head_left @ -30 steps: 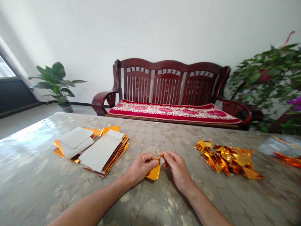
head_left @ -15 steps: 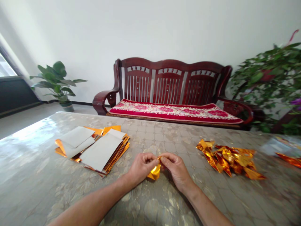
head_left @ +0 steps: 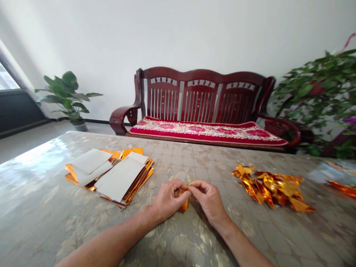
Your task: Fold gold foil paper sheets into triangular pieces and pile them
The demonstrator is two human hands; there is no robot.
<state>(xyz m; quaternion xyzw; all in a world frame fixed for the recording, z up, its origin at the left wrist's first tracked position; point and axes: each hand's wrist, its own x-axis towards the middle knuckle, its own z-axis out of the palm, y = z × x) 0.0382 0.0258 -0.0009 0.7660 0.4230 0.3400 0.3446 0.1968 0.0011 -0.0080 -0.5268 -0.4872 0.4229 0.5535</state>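
Note:
Between my two hands, just above the middle of the table, is a small piece of gold foil paper, mostly covered by fingers. My left hand is closed round its left side, thumb across the front. The fingertips of my right hand pinch its upper right corner, touching the left fingertips. Left of my hands lies a stack of foil paper sheets, pale backs up and orange-gold edges showing. On the right is a loose heap of folded gold foil pieces.
The table has a patterned, glossy cover. At its right edge lies a clear plastic bag near another strip of orange foil. Beyond the table stands a dark red wooden bench with a red floral cushion, between potted plants.
My left hand has rolled further over the gold foil paper, so less of it shows below the fingers. My right hand keeps its pinch almost in the same spot.

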